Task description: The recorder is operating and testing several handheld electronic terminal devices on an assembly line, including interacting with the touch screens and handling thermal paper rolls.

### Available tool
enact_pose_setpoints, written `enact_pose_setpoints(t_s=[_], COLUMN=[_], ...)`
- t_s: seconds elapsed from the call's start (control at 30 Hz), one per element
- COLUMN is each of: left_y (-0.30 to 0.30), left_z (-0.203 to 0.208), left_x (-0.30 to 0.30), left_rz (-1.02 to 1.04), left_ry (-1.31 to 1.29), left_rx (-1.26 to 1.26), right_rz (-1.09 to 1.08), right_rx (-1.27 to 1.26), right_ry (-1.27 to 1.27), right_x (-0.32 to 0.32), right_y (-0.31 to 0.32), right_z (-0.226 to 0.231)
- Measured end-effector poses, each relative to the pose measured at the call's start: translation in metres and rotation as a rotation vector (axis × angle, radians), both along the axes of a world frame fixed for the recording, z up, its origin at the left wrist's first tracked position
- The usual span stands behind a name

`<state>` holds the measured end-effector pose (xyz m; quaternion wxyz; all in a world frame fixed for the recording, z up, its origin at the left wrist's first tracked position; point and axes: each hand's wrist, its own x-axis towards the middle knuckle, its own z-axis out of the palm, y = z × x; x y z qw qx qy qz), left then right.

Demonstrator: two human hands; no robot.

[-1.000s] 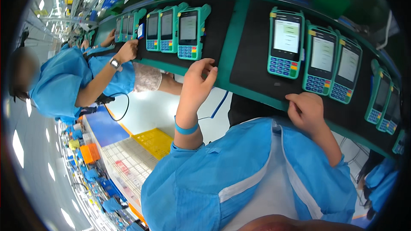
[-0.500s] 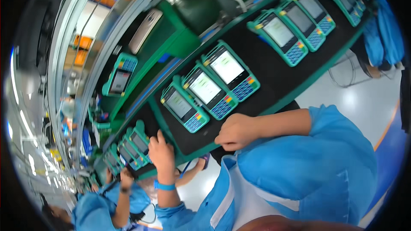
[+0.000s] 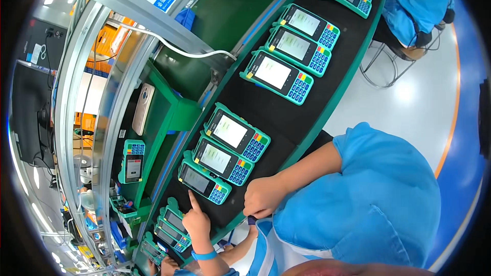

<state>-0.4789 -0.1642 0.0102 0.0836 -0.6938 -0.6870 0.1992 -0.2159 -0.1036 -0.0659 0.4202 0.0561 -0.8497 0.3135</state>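
My left hand, with a blue band at the wrist, holds nothing. Its index finger stretches to the lower edge of a green-cased payment terminal with a grey screen; whether the fingertip touches it I cannot tell. Beside that one lie a second terminal and a third terminal, both with bright screens and blue keys. Closed in a loose fist, my right hand rests at the near edge of the black belt, to the right of these terminals.
Further along the belt lie more terminals in groups; others lie left of my left hand. On the green shelf are a phone and a single terminal. A white cable hangs from the metal frame. Co-workers sit at both ends.
The view has turned, so the belt now runs more steeply. My left index finger now points at the nearest terminal instead of the gap left of it. My right hand stays in a fist.
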Motion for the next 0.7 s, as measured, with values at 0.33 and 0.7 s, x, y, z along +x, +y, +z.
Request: enact_pose_setpoints(t_s=[0.33, 0.7], left_y=[-0.012, -0.018], left_z=[0.007, -0.035], left_x=[0.013, 0.053], left_rz=[0.090, 0.311], left_ry=[-0.239, -0.168], left_rx=[0.029, 0.629], right_rz=[-0.010, -1.397], right_rx=[-0.060, 0.023], right_ry=[0.072, 0.115], right_x=[0.032, 0.251], right_y=[0.006, 0.220], right_z=[0.033, 0.162])
